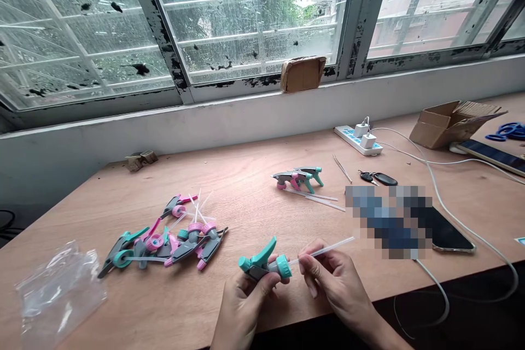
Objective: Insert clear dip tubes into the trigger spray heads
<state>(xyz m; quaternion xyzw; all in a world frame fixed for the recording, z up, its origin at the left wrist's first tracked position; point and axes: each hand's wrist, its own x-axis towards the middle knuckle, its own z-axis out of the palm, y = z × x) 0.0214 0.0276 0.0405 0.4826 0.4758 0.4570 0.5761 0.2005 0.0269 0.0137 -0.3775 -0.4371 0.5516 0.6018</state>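
Near the table's front edge, my left hand [246,306] is closed around a teal and grey trigger sprayer [262,265], its teal collar facing right. My right hand [328,276] pinches a thin clear plastic tube [334,246] between thumb and fingers. The tube's left end is at the collar's opening; whether it sits inside, I cannot tell. To the left lies a pile of pink, teal and grey trigger sprayers [188,246], several with tubes attached. Farther back are a few more sprayers [299,178], with loose tubes [324,202] beside them.
A clear plastic bag [61,295] lies at the left. Tweezers [342,169], keys [377,178], a phone [451,232] and a power strip [359,139] with white cables are at the right. An open cardboard box [438,123] stands behind them, near blue scissors [506,131].
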